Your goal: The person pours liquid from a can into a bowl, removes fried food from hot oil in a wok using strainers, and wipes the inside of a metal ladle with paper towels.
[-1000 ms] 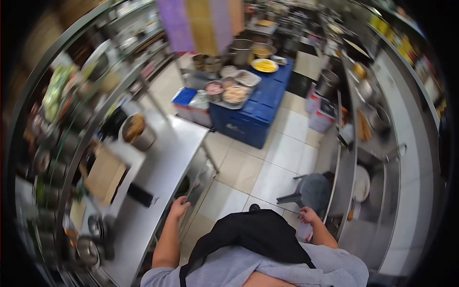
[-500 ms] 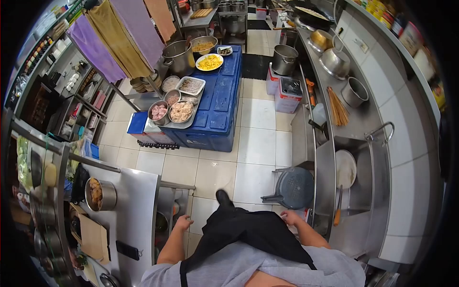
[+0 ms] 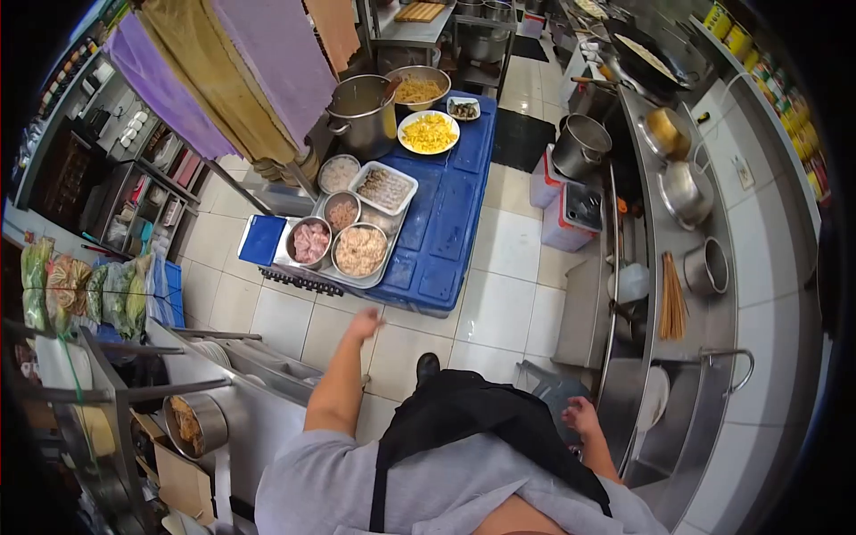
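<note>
My left hand [image 3: 364, 325] is held out over the tiled floor with its fingers apart and nothing in them, a little below the front edge of the blue chest [image 3: 428, 214]. My right hand [image 3: 581, 417] hangs beside the grey plastic stool [image 3: 555, 397], fingers loosely curled and apart, empty. On the chest's near left part, a tray [image 3: 367, 281] bears a bowl of pink meat [image 3: 310, 242], a bowl of pale minced food [image 3: 360, 250] and a white dish of shrimp [image 3: 384, 189]. A plate of yellow food [image 3: 429, 133] and a large pot [image 3: 361, 116] stand behind.
At right runs a steel counter with a sink [image 3: 673, 415], a bundle of sticks [image 3: 672, 303] and pots. A steel table [image 3: 267, 428] with a pot of brown food [image 3: 189, 424] is at lower left. Cloths [image 3: 267, 71] hang at upper left. Lidded buckets [image 3: 571, 218] stand right of the chest.
The chest and its dishes now appear closer. My left arm has reached further forward, and my right hand has moved right and slightly down. The steel table has shifted lower in view.
</note>
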Motion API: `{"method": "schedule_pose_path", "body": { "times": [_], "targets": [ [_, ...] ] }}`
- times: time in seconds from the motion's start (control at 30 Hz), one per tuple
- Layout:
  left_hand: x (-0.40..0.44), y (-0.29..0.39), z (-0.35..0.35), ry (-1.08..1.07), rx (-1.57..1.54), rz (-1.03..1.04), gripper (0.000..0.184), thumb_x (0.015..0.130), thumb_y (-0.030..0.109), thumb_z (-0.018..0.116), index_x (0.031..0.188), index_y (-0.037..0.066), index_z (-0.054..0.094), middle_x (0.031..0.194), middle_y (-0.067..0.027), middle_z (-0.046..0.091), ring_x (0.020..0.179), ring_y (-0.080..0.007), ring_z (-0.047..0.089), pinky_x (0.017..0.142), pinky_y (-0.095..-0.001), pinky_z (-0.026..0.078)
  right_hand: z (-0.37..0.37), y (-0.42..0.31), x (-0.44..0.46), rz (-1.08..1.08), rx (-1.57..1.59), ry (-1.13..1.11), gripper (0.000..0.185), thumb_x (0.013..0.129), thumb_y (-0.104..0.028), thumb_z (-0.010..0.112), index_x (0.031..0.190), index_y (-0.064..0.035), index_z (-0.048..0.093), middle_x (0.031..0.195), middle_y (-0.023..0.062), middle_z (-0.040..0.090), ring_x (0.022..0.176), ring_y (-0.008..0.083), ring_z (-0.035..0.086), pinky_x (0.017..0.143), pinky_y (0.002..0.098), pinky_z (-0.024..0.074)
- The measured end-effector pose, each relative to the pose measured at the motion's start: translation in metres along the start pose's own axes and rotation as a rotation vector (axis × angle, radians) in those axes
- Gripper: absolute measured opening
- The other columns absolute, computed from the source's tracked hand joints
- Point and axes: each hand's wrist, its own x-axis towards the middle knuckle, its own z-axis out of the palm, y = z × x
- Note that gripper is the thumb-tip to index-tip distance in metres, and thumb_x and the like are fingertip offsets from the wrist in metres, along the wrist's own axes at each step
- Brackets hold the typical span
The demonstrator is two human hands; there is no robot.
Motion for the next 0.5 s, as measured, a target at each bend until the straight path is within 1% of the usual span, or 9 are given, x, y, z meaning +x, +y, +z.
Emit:
{"method": "schedule_pose_path", "body": {
  "times": [0.03, 0.07, 0.17, 0.27, 0.33, 0.37, 0.4, 0.43, 0.5],
  "targets": [
    [0.024, 0.045, -0.025, 0.072, -0.187, -0.007, 0.055, 0.079, 0.023, 0.072, 0.126, -0.001, 0.056, 0.106, -0.0135, 0.066, 0.091, -0.0232, 0.064, 0.072, -0.0374, 0.053, -0.001, -0.001, -0.003, 0.029, 0.073, 0.021, 0.033, 0.083, -0.003, 0.055, 0.116, -0.0055, 0.051, 0.080, 0.0103, 0.064, 0.063, 0.0183, 0.063, 0.048, 0.0307, 0.0470],
    [0.074, 0.130, -0.085, 0.224, -0.307, 0.123, 0.055, 0.078, 0.018, 0.071, 0.128, 0.002, 0.055, 0.108, -0.0133, 0.066, 0.095, -0.0237, 0.064, 0.073, -0.0389, 0.053, -0.005, -0.012, 0.014, 0.054, 0.151, 0.039, 0.035, 0.082, -0.004, 0.056, 0.116, -0.0066, 0.051, 0.080, 0.0107, 0.064, 0.063, 0.0183, 0.063, 0.046, 0.0302, 0.0451],
    [0.201, 0.207, -0.225, 0.878, 0.284, 0.420, 0.055, 0.076, 0.022, 0.070, 0.125, 0.002, 0.052, 0.112, -0.0218, 0.061, 0.101, -0.0351, 0.060, 0.087, -0.0440, 0.048, -0.027, -0.001, 0.021, 0.052, 0.094, 0.013, 0.037, 0.079, -0.003, 0.058, 0.116, -0.0077, 0.052, 0.080, 0.0121, 0.064, 0.061, 0.0232, 0.062, 0.044, 0.0342, 0.0432],
    [0.189, 0.347, -0.356, 1.130, -0.116, 0.390, 0.077, 0.076, 0.025, 0.075, 0.136, -0.005, 0.036, 0.136, -0.0250, 0.046, 0.125, -0.0359, 0.046, 0.105, -0.0430, 0.037, -0.065, 0.015, 0.045, -0.003, -0.119, -0.021, 0.040, 0.078, -0.004, 0.060, 0.117, -0.0064, 0.051, 0.082, 0.0155, 0.063, 0.061, 0.0279, 0.062, 0.045, 0.0389, 0.0442],
    [0.185, 0.403, -0.418, 1.267, -0.314, 0.355, 0.083, 0.073, 0.022, 0.079, 0.137, -0.005, 0.033, 0.139, -0.0240, 0.043, 0.127, -0.0353, 0.043, 0.107, -0.0441, 0.035, -0.088, 0.007, 0.071, 0.108, -0.087, -0.053, 0.042, 0.078, -0.005, 0.062, 0.118, -0.0055, 0.051, 0.084, 0.0175, 0.063, 0.061, 0.0301, 0.061, 0.047, 0.0415, 0.0448],
    [0.224, 0.388, -0.474, 1.409, -0.252, 0.438, 0.085, 0.071, 0.016, 0.081, 0.138, -0.004, 0.033, 0.137, -0.0225, 0.046, 0.123, -0.0344, 0.047, 0.104, -0.0449, 0.038, -0.101, 0.011, 0.092, 0.175, -0.022, -0.079, 0.043, 0.078, -0.006, 0.063, 0.118, -0.0050, 0.051, 0.085, 0.0185, 0.063, 0.062, 0.0312, 0.061, 0.048, 0.0428, 0.0451],
    [0.195, 0.425, -0.460, 1.255, -0.571, 0.547, 0.082, 0.071, 0.010, 0.081, 0.136, -0.005, 0.034, 0.134, -0.0201, 0.048, 0.117, -0.0326, 0.051, 0.099, -0.0453, 0.043, -0.119, 0.017, 0.121, 0.246, 0.099, -0.107, 0.044, 0.077, -0.007, 0.064, 0.119, -0.0045, 0.051, 0.085, 0.0195, 0.063, 0.062, 0.0322, 0.061, 0.048, 0.0441, 0.0454],
    [0.207, 0.430, -0.481, 1.312, -0.647, 0.423, 0.075, 0.071, 0.004, 0.079, 0.133, -0.006, 0.038, 0.130, -0.0189, 0.051, 0.110, -0.0307, 0.054, 0.094, -0.0447, 0.046, -0.134, 0.014, 0.151, 0.289, 0.211, -0.132, 0.044, 0.077, -0.007, 0.065, 0.119, -0.0041, 0.050, 0.086, 0.0205, 0.063, 0.062, 0.0333, 0.061, 0.049, 0.0454, 0.0457],
    [0.199, 0.446, -0.481, 1.037, -0.781, 0.454, 0.062, 0.075, 0.009, 0.077, 0.126, -0.008, 0.046, 0.124, -0.0192, 0.055, 0.105, -0.0320, 0.057, 0.091, -0.0466, 0.048, -0.157, -0.046, 0.195, 0.234, 0.190, -0.111, 0.045, 0.078, -0.008, 0.065, 0.120, -0.0037, 0.050, 0.087, 0.0206, 0.063, 0.063, 0.0343, 0.061, 0.052, 0.0474, 0.0472]
  ]
}}
